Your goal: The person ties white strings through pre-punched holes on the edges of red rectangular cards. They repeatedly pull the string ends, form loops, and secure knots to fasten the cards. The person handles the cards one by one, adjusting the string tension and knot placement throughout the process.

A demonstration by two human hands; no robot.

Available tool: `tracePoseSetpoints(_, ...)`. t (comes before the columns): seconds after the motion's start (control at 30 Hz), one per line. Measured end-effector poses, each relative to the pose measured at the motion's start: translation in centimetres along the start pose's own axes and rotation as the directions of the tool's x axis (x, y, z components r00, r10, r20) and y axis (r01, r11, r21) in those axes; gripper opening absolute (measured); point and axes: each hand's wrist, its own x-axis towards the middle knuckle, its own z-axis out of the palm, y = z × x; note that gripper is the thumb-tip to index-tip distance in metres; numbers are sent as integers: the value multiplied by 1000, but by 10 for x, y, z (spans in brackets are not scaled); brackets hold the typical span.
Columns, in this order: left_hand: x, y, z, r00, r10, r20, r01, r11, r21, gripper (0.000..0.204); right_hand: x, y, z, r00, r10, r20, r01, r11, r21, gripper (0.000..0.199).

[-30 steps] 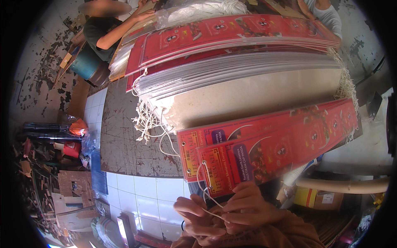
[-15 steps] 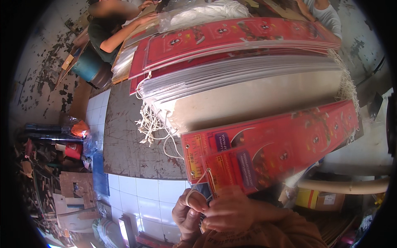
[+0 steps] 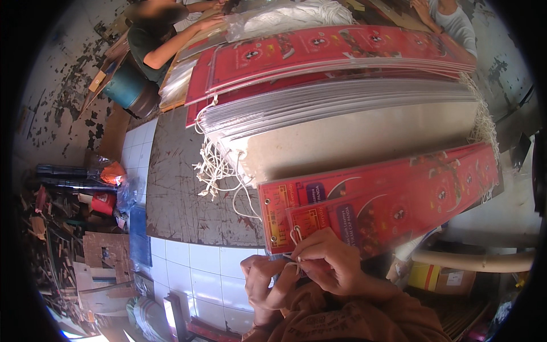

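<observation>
At the near edge of a scratched grey worktop (image 3: pixel 182 188), a worker's left hand (image 3: pixel 263 280) and right hand (image 3: pixel 330 263) pinch a thin white string (image 3: pixel 295 263), fingers closed tight, threading it at the punched end of a long red printed paper bag (image 3: pixel 387 199). Keeping the loop taut and close to the hole looks key. A tall stack of flat white-edged bags (image 3: pixel 342 102) lies behind, with loose white cords (image 3: pixel 219 168).
</observation>
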Motion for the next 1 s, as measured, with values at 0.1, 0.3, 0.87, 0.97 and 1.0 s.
tracePoseSetpoints(0.1,1,-7,3,998,57,4,-57,998,-24,13,0,2,-3,997,74,15,-75,995,68,10)
tracePoseSetpoints(0.3,0,0,11,990,-17,-137,-9,983,-185,25,-2,5,-5,980,199,19,-197,947,255,10)
tracePoseSetpoints(0.87,6,22,9,993,-66,-94,76,991,108,27,0,1,-11,988,137,-71,-113,956,271,10)
tracePoseSetpoints(0.97,3,23,7,989,-119,-85,126,989,82,21,1,0,-11,989,121,-84,-97,965,242,11)
tracePoseSetpoints(1.0,3,23,7,989,-120,-86,127,989,73,20,1,-2,-11,987,131,-95,-103,962,255,12)
